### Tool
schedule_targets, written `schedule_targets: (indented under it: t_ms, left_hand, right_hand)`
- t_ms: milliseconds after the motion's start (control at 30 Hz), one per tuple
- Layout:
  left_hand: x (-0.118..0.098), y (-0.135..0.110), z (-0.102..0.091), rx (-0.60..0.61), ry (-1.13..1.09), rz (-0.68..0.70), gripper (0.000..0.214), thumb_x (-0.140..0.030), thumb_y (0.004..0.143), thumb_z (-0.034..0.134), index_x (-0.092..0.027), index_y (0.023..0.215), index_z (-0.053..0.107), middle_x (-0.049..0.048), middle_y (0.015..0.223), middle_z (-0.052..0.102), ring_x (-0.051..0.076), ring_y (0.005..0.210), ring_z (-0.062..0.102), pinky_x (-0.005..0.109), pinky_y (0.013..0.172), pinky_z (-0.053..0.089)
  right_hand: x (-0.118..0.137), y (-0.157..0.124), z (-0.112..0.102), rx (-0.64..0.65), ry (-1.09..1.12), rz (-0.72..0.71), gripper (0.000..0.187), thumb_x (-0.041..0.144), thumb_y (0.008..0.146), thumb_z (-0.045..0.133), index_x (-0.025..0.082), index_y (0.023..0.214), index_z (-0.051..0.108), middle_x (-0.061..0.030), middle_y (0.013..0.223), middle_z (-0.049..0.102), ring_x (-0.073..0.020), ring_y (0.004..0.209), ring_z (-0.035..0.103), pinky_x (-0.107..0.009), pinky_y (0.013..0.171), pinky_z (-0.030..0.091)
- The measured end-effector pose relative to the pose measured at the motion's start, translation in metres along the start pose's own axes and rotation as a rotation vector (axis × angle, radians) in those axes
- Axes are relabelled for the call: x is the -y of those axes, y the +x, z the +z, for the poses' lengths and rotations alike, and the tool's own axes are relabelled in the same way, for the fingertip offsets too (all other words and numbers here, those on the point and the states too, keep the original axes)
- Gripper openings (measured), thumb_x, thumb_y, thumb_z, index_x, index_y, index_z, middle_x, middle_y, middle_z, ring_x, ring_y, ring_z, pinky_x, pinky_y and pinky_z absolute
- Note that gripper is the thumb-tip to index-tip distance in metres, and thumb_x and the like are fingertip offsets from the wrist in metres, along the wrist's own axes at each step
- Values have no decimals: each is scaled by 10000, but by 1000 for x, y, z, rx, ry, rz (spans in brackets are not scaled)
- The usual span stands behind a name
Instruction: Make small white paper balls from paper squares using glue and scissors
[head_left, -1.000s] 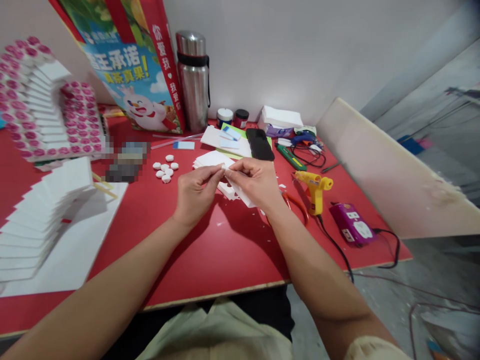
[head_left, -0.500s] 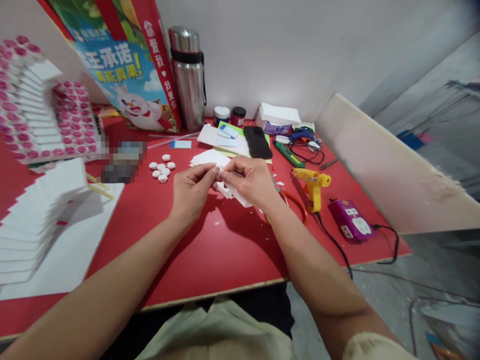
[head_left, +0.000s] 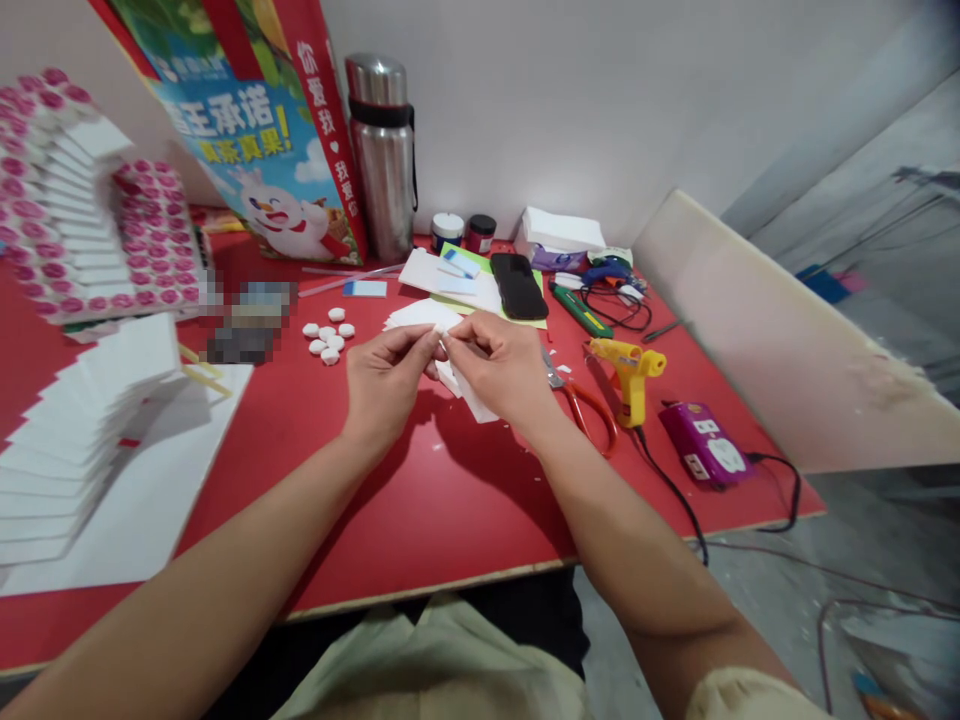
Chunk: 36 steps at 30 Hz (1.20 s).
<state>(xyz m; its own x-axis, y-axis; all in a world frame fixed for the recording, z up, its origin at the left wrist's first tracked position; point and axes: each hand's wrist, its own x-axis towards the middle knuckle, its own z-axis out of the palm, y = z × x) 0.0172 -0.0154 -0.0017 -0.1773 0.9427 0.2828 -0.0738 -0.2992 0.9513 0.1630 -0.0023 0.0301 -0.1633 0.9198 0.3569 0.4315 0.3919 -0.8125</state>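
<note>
My left hand [head_left: 386, 378] and my right hand [head_left: 504, 370] meet above the red table [head_left: 420, 500], fingertips pinched together on a small white piece [head_left: 444, 341]. A white strip [head_left: 471, 398] shows below my right palm; whether the hand holds it or it lies among the cut pieces I cannot tell. A heap of white cut pieces [head_left: 420, 316] lies just behind the hands. Several small white round discs [head_left: 328, 336] sit to the left of my left hand.
Red-handled pliers [head_left: 585, 400], a yellow glue gun [head_left: 630, 375] and a purple power strip [head_left: 703, 443] lie to the right. A black phone [head_left: 517, 285], steel flask [head_left: 384, 155], printed bag [head_left: 259, 130] and small jars stand behind. White stepped foam models [head_left: 82, 410] fill the left.
Both hands stay pinched together on the white piece; they shifted only slightly. The view has swayed a little.
</note>
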Motion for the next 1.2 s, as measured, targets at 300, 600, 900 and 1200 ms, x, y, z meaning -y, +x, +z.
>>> schedule_targets:
  t_ms: [300,600,900,1200]
  left_hand:
    - [1,-2,-7,0,399,382,186,-285,904,717,-245,1047,830,70,999,798,225,954,723,350,948,546]
    - [-2,-2,-8,59,370,375,217,-283,886,742,-265,1080,837,67,1133,799,259,1097,725,381,1055,526]
    - [-11,13,-16,218,-93,-60,206,-321,771,856,-188,928,841,42,712,758,177,640,706,333,687,614]
    - [-7,12,-14,188,53,96,142,-269,831,790,-216,949,848,29,801,745,142,660,679,285,675,573]
  right_hand:
    - [10,0,1,-12,334,189,221,381,826,736,193,743,658,-30,737,698,-152,663,617,-274,587,487]
    - [14,-2,-3,-49,211,136,119,284,841,669,207,763,623,8,675,649,-137,626,591,-260,582,469]
    - [7,-1,-16,153,180,13,112,294,873,660,205,806,667,19,674,640,-122,619,555,-247,567,413]
    - [3,0,-13,117,53,-9,175,289,913,654,188,771,664,11,655,653,-112,591,548,-247,570,414]
